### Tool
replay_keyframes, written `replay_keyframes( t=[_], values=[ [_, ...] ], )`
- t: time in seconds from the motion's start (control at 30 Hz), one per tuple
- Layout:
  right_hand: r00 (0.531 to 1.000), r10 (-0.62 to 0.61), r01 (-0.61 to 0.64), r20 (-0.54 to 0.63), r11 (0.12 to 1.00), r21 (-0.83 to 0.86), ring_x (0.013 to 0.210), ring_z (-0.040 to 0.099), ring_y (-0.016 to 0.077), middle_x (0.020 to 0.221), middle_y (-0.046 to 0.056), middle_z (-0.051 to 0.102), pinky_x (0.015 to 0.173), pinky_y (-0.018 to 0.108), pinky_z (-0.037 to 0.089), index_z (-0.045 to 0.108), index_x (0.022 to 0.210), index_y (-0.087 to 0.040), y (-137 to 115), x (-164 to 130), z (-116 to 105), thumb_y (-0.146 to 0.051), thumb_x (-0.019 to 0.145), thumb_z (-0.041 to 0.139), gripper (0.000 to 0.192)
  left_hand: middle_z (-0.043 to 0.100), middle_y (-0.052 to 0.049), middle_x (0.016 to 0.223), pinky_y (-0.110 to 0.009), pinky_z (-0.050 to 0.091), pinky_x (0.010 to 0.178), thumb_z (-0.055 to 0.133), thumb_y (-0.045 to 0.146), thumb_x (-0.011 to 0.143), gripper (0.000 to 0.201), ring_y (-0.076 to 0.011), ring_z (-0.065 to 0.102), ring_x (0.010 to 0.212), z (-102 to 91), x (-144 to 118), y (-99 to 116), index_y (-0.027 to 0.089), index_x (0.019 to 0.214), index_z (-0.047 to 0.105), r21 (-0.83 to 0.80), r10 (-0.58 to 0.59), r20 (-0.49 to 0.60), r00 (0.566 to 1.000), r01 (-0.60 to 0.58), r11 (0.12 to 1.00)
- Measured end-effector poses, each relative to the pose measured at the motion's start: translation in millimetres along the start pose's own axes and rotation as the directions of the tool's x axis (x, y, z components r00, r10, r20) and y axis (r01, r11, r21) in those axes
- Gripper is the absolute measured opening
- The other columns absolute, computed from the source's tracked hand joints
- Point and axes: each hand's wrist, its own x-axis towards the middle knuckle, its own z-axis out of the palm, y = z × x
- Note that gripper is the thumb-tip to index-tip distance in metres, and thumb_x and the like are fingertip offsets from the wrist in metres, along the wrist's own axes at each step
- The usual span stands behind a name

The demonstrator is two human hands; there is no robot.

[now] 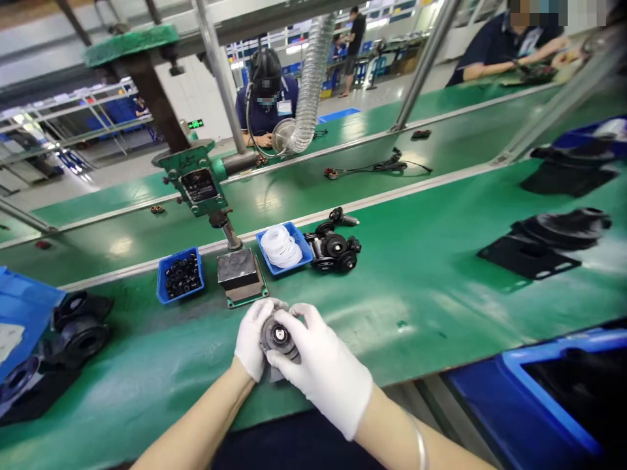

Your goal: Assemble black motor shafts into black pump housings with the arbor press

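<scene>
Both my hands wear white gloves and meet over the near part of the green bench. My left hand (pixel 251 341) wraps round the left side of a round dark motor-like part (pixel 280 334) with a pale metal centre. From the right, my right hand (pixel 321 362) grips the same part, thumb and fingers near its central hub. Its underside is hidden by the gloves. Just beyond it stands the metal block (pixel 238 269) at the base of a green bench press (pixel 198 186).
A blue bin of small black parts (pixel 181 275) and a blue bin of white rings (pixel 281 248) flank the press base. Black wheel-like parts (pixel 336 245) lie beside them. Black housings (pixel 543 241) stand at right. A person (pixel 269 98) works across the bench.
</scene>
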Motion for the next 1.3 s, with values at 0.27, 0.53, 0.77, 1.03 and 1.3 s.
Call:
replay_keyframes(
  t=[0.27,0.53,0.77,1.03,1.3],
  values=[
    [0.981,-0.188,0.183,0.049,0.98,0.083,0.126,0.05,0.0352,0.134,0.012,0.059,0.102,0.058,0.043,0.055,0.131,-0.025,46.7,-3.5,10.5,-0.029,0.074,0.076,0.061,0.06,-0.015,0.132,-0.046,0.036,0.113,0.068,0.043,0.083,0.062,-0.0289,0.055,0.127,-38.1,-20.2,9.6,0.018,0.137,0.051,0.072,0.032,0.251,0.967,-0.052,0.996],
    [0.952,-0.189,0.076,0.239,0.907,0.414,0.127,0.053,0.0268,0.133,0.009,0.06,0.108,0.047,0.043,0.058,0.131,-0.026,57.0,14.7,5.2,-0.026,0.074,0.078,0.06,0.041,-0.022,0.149,-0.05,0.031,0.117,0.079,0.028,0.07,0.129,-0.033,0.045,0.137,-25.4,-45.2,-7.3,0.015,0.152,-0.018,0.346,0.218,0.436,0.873,-0.386,0.855],
    [0.853,-0.341,0.192,0.394,0.909,0.37,0.127,0.052,0.0332,0.126,0.012,0.065,0.109,0.055,0.039,0.062,0.128,-0.023,66.1,40.0,-4.3,-0.046,0.07,0.081,0.066,0.042,-0.023,0.149,-0.049,0.036,0.114,0.079,0.03,0.068,0.125,-0.0361,0.044,0.136,-28.4,-42.1,-11.8,0.012,0.155,-0.009,0.408,0.223,0.427,0.877,-0.406,0.818],
    [0.978,-0.186,0.151,0.094,0.943,0.296,0.138,0.04,0.0326,0.142,0.012,0.053,0.113,0.056,0.036,0.045,0.144,-0.022,66.2,-7.5,-4.6,-0.025,0.081,0.066,0.066,0.047,-0.018,0.146,-0.047,0.036,0.114,0.072,0.016,0.068,0.121,-0.0323,0.05,0.133,-16.1,-39.4,-12.0,0.016,0.154,-0.013,0.316,0.288,0.413,0.864,-0.433,0.844],
    [0.937,0.26,-0.073,-0.232,0.796,0.601,0.092,0.069,0.0224,0.109,0.009,0.071,0.081,0.04,0.058,0.057,0.128,-0.025,69.3,-23.7,-7.6,-0.036,0.098,0.046,0.034,0.051,-0.019,0.142,-0.05,0.037,0.113,0.076,0.016,0.061,0.116,-0.0372,0.051,0.131,-8.0,-25.0,-13.9,0.016,0.156,0.009,0.414,0.241,0.312,0.919,-0.36,0.836]
  ],
)
